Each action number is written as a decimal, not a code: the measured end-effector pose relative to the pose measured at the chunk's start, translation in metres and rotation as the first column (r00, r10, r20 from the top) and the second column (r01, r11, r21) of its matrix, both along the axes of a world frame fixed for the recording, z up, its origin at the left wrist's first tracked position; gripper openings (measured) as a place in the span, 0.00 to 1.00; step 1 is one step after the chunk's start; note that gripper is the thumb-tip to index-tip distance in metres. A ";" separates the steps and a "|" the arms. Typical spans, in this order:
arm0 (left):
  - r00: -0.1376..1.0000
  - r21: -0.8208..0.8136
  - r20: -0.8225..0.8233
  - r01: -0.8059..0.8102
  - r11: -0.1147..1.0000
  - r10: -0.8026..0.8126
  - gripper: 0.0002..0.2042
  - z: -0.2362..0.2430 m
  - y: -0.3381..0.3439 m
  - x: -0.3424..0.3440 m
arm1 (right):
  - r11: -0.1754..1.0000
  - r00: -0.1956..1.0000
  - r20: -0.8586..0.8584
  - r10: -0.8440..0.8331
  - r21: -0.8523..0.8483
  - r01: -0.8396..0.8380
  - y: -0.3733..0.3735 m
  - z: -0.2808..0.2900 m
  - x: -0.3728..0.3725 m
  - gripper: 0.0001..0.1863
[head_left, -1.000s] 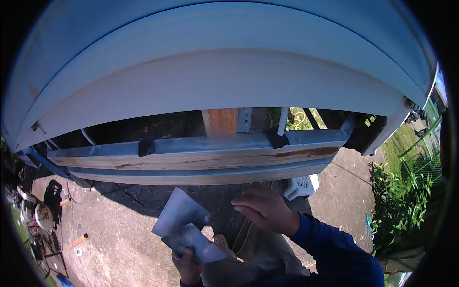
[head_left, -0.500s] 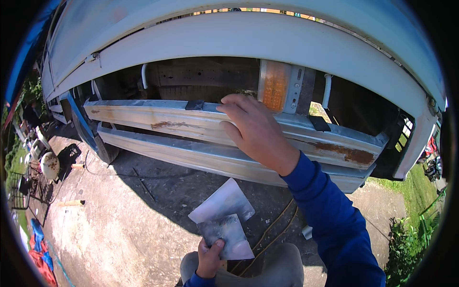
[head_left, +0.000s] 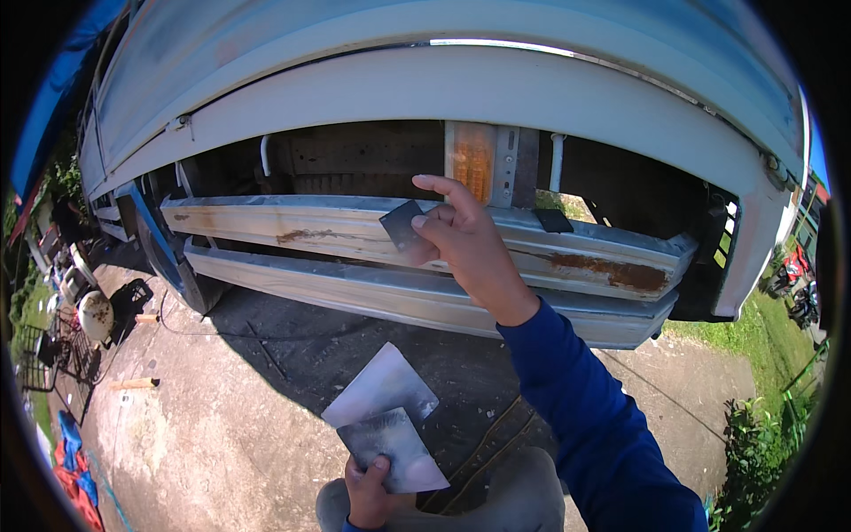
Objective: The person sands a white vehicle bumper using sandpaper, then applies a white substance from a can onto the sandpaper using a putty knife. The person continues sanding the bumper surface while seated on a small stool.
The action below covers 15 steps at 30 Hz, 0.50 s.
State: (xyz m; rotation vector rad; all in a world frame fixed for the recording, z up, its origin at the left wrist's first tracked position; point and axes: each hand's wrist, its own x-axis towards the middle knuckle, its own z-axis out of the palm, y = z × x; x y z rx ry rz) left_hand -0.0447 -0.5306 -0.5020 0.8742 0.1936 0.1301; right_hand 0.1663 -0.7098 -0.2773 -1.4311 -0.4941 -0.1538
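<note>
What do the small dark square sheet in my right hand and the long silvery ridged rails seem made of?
Small dark square sheet in your right hand: thin, flat, matte; perhaps sandpaper or rubber, unclear. Long silvery ridged rails: probably steel, dull-sheened, given the brown rust-like patches.

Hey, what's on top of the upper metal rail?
On the upper metal rail, a black patch lies on top, right of the amber light. The right hand, holding a dark square, covers a middle stretch; anything there is hidden.

Outdoor yard: sunlit concrete [head_left: 204, 434], grass [head_left: 773, 355] (plus a large vehicle [head_left: 425, 84]).
</note>
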 end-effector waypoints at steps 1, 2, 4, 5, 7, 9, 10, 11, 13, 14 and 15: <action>1.000 0.013 0.010 0.024 1.000 -0.024 0.25 0.001 -0.007 0.001 | 0.998 1.000 0.007 0.003 0.066 -0.004 -0.021 -0.005 -0.013 0.14; 0.998 0.031 0.023 0.050 0.998 -0.051 0.25 0.003 -0.013 0.003 | 0.991 1.000 0.019 0.004 0.136 -0.007 -0.042 -0.011 -0.026 0.15; 0.998 0.070 0.068 -0.002 0.998 -0.003 0.26 -0.009 -0.025 0.008 | 0.986 1.000 0.025 -0.017 0.169 0.012 -0.084 -0.033 -0.053 0.16; 0.993 0.079 0.108 0.027 0.996 -0.035 0.26 -0.005 -0.031 0.010 | 0.985 0.999 0.012 -0.052 0.165 0.049 -0.101 -0.042 -0.073 0.16; 0.983 0.062 0.171 0.061 0.996 -0.071 0.26 -0.001 -0.046 0.013 | 0.975 0.997 -0.026 -0.067 0.212 0.071 -0.135 -0.065 -0.110 0.16; 0.958 0.085 0.230 0.156 0.984 -0.172 0.26 0.011 -0.068 0.015 | 0.953 0.998 -0.068 -0.018 0.302 0.038 -0.168 -0.094 -0.148 0.15; 0.941 0.094 0.258 0.200 0.975 -0.218 0.26 0.016 -0.080 0.015 | 0.940 0.988 -0.119 -0.093 0.316 0.127 -0.189 -0.116 -0.166 0.16; 0.934 0.124 0.246 0.235 0.964 -0.259 0.25 0.017 -0.092 0.016 | 0.922 0.972 -0.170 -0.162 0.324 0.211 -0.215 -0.141 -0.183 0.17; 0.891 0.179 0.253 0.340 0.923 -0.377 0.24 0.026 -0.117 0.016 | 0.840 0.929 -0.277 -0.247 0.418 0.347 -0.241 -0.177 -0.220 0.17; 0.865 0.200 0.258 0.388 0.900 -0.431 0.24 0.033 -0.133 0.015 | 0.766 0.903 -0.326 -0.279 0.491 0.414 -0.249 -0.187 -0.239 0.16; 0.851 0.211 0.260 0.411 0.887 -0.456 0.24 0.041 -0.150 0.013 | 0.683 0.877 -0.377 -0.298 0.558 0.472 -0.257 -0.198 -0.256 0.16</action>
